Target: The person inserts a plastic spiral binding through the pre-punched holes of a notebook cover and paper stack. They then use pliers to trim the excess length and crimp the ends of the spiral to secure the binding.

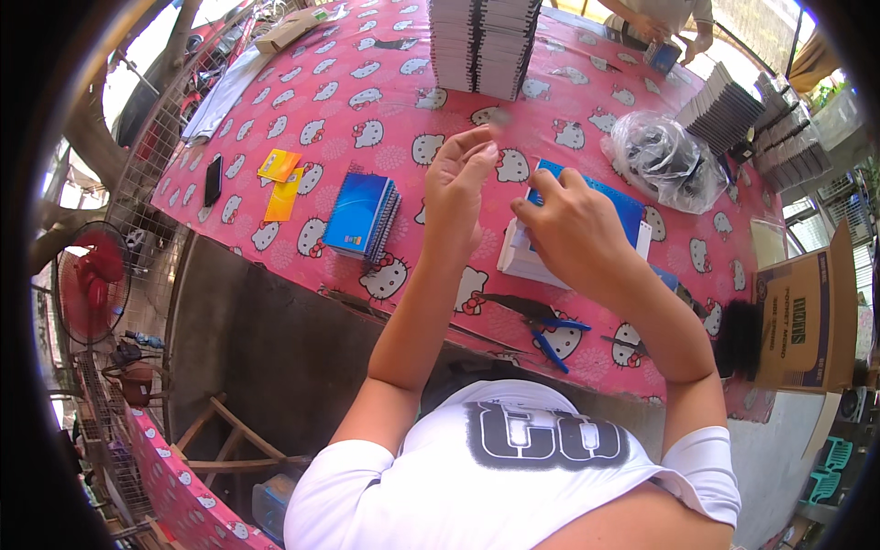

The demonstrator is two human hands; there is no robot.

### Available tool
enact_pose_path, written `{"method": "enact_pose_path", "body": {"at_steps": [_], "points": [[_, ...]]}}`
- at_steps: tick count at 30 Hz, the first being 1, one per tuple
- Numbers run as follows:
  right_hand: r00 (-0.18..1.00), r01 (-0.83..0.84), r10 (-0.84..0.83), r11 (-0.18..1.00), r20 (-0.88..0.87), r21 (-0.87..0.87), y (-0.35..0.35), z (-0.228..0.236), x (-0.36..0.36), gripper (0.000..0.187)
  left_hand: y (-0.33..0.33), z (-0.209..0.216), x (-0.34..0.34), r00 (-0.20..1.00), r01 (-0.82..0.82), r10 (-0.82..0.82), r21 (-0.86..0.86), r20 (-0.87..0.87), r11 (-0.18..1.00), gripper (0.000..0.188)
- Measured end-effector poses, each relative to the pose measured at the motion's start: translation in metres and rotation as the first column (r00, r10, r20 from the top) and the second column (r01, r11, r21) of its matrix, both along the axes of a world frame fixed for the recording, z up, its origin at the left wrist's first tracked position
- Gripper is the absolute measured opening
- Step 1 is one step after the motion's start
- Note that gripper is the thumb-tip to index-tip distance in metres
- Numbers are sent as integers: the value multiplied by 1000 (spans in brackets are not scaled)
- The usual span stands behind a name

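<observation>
My left hand (463,179) is raised over the table, thumb and fingers pinched together. A small greyish thing (500,117) shows at its fingertips, too blurred to name. My right hand (577,225) is bent over a stack of white paper sheets (527,261) with blue covers (623,206) on it. Its fingers are curled but apart, with nothing visible between them; whether the fingertips touch the covers is hard to see. Left of my arms lies a small pile of blue spiral notebooks (360,215). Blue-handled pliers (557,341) lie near the front edge.
Tall stacks of wire-bound notebooks (481,46) stand at the back, more (724,108) at right beside a clear plastic bag (665,160). Yellow cards (282,183) and a black phone (214,181) lie left. A cardboard box (797,316) stands right. Another person's hands (653,32) hold a blue item.
</observation>
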State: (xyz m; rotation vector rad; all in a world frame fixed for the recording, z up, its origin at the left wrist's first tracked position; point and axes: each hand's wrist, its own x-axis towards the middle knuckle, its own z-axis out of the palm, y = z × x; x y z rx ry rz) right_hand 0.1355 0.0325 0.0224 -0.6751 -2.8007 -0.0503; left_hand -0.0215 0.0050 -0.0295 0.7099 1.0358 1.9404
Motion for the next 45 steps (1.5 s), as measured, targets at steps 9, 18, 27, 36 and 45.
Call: {"method": "enact_pose_path", "body": {"at_steps": [9, 18, 27, 36, 45], "points": [[981, -139, 159, 976, 113, -170, 21, 12, 4, 20, -14, 2, 6, 991, -127, 129, -56, 44, 990, 37], [968, -204, 238, 930, 78, -305, 36, 26, 1, 16, -21, 5, 14, 994, -108, 108, -19, -6, 994, 36], [861, -181, 37, 955, -508, -237, 21, 34, 40, 31, -9, 45, 19, 891, 449, -414, -226, 184, 865, 58], [721, -57, -233, 918, -652, -392, 44, -6, 103, 54, -7, 36, 48, 835, 123, 69, 308, -546, 943, 58], [665, -200, -458, 651, -590, -732, 37, -44, 85, 37, -16, 51, 68, 67, -175, 232, 217, -971, 960, 43]]}}
